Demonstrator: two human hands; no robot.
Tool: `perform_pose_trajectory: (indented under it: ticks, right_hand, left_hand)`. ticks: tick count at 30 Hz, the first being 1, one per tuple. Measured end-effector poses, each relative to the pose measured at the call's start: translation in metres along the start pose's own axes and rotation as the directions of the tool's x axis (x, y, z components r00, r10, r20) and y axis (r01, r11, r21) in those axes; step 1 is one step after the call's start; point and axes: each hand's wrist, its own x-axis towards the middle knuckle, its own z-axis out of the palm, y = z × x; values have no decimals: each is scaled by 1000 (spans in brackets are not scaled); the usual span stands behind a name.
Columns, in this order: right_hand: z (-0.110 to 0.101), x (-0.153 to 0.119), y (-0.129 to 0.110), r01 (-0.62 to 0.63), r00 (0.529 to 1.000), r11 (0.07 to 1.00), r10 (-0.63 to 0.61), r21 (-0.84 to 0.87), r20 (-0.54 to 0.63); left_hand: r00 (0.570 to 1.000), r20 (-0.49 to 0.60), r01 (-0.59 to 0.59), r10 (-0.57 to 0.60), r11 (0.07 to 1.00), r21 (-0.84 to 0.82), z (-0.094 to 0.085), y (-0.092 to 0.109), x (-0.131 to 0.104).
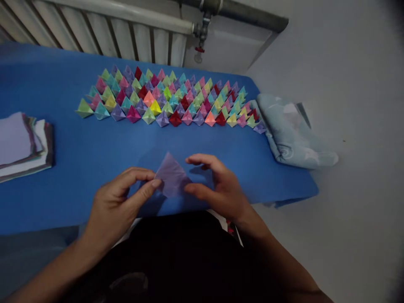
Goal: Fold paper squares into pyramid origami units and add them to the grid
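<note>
A piece of purple paper (172, 176), diamond-shaped with visible creases, is held above the near part of a blue-covered table (104, 155). My left hand (123, 195) pinches its left corner between thumb and fingers. On the other side, my right hand (217, 183) is open, thumb and fingers apart, with the thumb tip close to or touching the paper's right corner. Beyond both hands, several rows of small folded paper boats (162, 119) in many colours stand across the table.
At the left lies a stack of paper sheets (15, 141), purple on top. A folded grey-blue cloth (284, 130) rests at the right end, by the wall. Behind the table are a white radiator (126, 35) and a pipe with a red valve (200, 49).
</note>
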Motion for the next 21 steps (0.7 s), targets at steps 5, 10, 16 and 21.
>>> perform_pose_trajectory:
  ticks: [5,10,16,21]
  right_hand:
    - [17,15,2,-138,980,974,108,180,170]
    - [29,30,28,-298,940,932,249,205,235]
    - [37,40,43,-406,891,898,349,167,292]
    - [41,46,43,-295,915,939,331,-178,230]
  left_hand:
    - [927,108,374,-359,866,-331,10,-2,12]
    - [870,225,494,-439,778,-389,20,-20,17]
    - [879,289,452,-378,854,-258,19,-37,17]
    - [981,164,-133,105,976,172,20,-37,12]
